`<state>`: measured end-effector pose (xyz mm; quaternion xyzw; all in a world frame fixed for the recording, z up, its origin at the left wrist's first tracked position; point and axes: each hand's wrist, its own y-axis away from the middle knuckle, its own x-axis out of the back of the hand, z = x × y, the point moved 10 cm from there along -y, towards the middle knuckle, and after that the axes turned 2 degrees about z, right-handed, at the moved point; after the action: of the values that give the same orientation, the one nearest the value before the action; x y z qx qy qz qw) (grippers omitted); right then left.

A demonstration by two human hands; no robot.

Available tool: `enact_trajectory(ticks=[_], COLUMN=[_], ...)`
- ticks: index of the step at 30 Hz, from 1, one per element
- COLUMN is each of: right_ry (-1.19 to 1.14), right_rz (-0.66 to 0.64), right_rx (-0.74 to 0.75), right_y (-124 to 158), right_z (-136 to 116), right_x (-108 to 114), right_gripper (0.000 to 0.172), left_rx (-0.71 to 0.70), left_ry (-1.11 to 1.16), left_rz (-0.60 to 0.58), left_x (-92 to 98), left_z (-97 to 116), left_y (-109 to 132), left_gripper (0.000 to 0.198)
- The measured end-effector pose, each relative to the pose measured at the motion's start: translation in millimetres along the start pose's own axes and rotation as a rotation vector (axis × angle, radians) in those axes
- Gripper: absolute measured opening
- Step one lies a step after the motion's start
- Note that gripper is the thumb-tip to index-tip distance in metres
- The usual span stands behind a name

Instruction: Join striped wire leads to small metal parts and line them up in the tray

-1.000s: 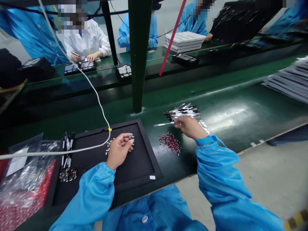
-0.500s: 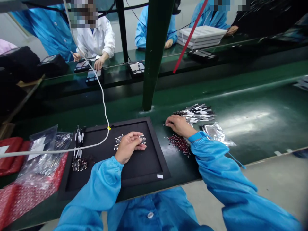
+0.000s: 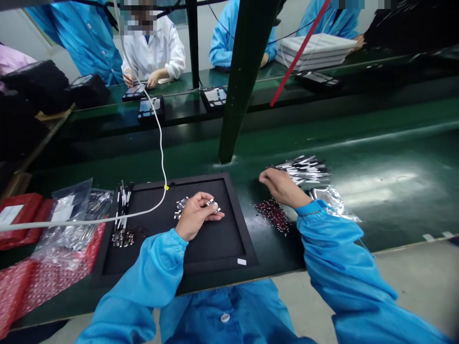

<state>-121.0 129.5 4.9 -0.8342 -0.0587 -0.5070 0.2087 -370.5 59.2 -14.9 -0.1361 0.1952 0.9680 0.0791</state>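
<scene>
Pile of thin black-and-white strips (image 3: 307,168) lay right of flat black rectangular tray (image 3: 218,243), about level with its far edge; long axes mostly roughly along that edge. Right hand (image 3: 282,186) was nearer, just beside pile; its fingers narrow, pinched together, whether holding something could not be told. Left hand (image 3: 195,215) was above tray, fingers holding small silver-and-black parts (image 3: 213,204).

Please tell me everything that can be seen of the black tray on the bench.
The black tray is shallow and rectangular, with a raised rim and a matte surface; its material is unclear. It lies flat on the green bench. A white label sits at its near right corner. Thin strips lie along its left side, small shiny parts inside. The left hand and sleeve hide part of it, and a white cable crosses over it; contact is unclear.
</scene>
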Motion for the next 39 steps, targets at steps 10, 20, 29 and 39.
enact_trajectory(ticks=[10,20,29,39], right_ry=[-0.164,0.102,-0.008,-0.402], right_rz=[0.141,0.124,0.469,0.213], right_rx=[-0.055,-0.033,0.049,0.188], right_y=[4,-1,17,34], right_z=[-18,11,-46,-158], right_x=[34,6,72,8], right_gripper=[0.021,0.026,0.017,0.019], left_rx=[-0.143,-0.071,-0.077,-0.098], left_ry=[-0.031,-0.088,-0.064,-0.226], left_rz=[0.115,0.081,0.065,0.042], left_x=[15.7,9.8,5.1,0.0], left_z=[13,4,2,5], left_y=[-4,-4,-2,0], left_gripper=[0.033,0.030,0.035,0.029])
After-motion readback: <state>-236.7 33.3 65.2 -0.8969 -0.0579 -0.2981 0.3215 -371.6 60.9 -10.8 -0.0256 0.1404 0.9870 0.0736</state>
